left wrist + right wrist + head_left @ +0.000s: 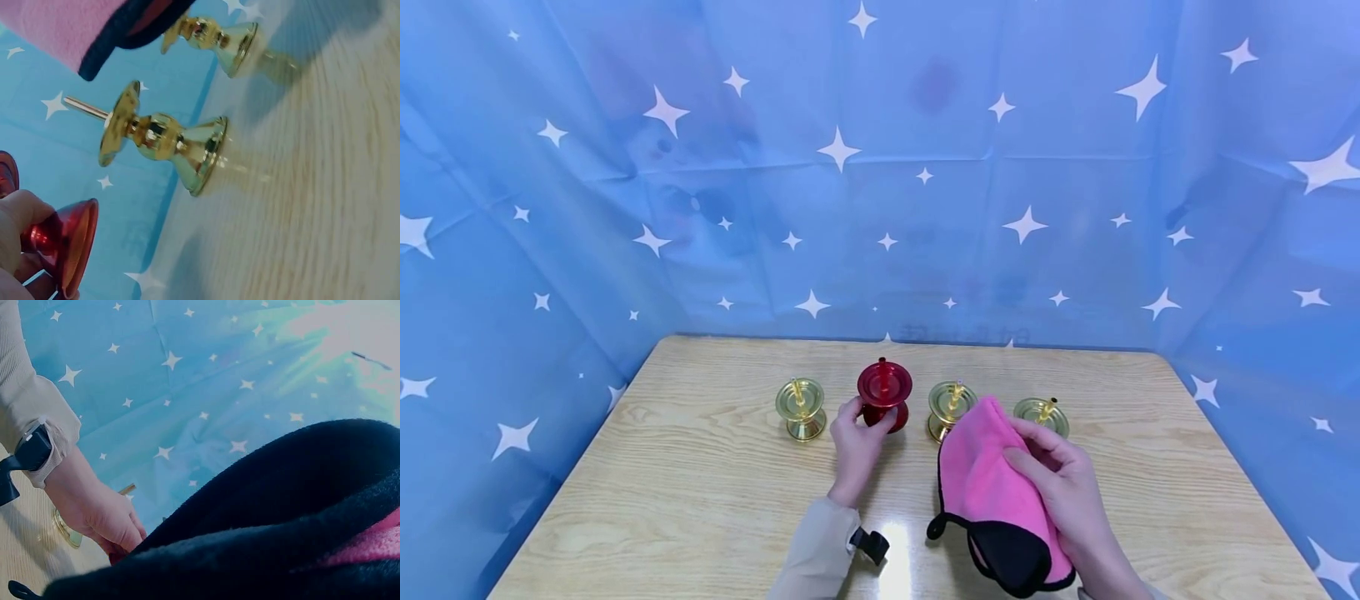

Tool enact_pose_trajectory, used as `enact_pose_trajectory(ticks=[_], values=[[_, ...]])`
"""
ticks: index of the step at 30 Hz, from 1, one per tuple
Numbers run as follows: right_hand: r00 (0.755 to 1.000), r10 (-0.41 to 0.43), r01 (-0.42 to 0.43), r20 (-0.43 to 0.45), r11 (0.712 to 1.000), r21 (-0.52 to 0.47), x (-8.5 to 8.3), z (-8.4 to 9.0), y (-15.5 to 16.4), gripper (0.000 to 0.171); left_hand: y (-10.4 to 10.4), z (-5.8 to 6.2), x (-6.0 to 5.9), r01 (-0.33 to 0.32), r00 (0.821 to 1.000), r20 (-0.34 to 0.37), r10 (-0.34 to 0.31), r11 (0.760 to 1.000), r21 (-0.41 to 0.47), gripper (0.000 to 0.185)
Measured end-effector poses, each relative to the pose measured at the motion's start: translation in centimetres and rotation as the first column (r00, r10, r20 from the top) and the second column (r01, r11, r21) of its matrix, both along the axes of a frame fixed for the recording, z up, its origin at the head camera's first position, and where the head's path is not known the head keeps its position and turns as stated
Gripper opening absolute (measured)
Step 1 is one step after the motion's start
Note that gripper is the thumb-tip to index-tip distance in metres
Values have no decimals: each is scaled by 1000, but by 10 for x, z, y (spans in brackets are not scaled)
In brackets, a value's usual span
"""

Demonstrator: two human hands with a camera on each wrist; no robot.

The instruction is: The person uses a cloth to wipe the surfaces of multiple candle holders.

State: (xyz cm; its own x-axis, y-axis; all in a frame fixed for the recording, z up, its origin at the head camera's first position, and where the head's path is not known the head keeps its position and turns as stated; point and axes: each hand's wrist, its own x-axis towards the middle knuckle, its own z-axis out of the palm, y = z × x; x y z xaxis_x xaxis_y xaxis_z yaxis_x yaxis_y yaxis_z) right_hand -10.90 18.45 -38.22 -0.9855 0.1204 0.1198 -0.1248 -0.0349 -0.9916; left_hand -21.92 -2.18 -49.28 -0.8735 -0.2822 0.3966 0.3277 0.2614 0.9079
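My left hand [859, 446] grips the stem of a shiny red candlestick [884, 385] with a dish and a central spike. In the left wrist view the flared red base [78, 247] shows beyond the fingers, tilted with that view. My right hand [1063, 492] pinches a pink cloth [988, 467] with black trim and a small black loop, its thumb lying over the pink side. The cloth hangs in front of a gold candlestick [953, 402] and partly covers it. Close in the right wrist view, the cloth's black part [281, 487] hides my right hand.
Another gold candlestick [801, 404] stands left of the red one. A further gold candlestick [1042, 412] stands behind my right hand, its lower part hidden. All are on a wooden table [662, 467], backed by a blue curtain [925, 275] with white stars.
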Motion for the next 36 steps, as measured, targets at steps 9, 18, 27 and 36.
enact_pose_trajectory(ticks=[9,18,27,36], values=[[1000,-20,20,0,1000,5,0,-3,4,30,2,-8,-9,39,986,158,-47,998,55,24],[1000,-18,18,-4,1000,1,0,-5,4,29,3,-15,-16,15,974,224,-24,999,40,26],[1000,-15,15,3,1000,-9,0,-6,3,29,4,-30,-18,-21,975,221,27,999,-29,28],[1000,-22,23,17,1000,-3,-1,-7,2,28,5,-33,-19,-37,968,248,47,998,-43,28]])
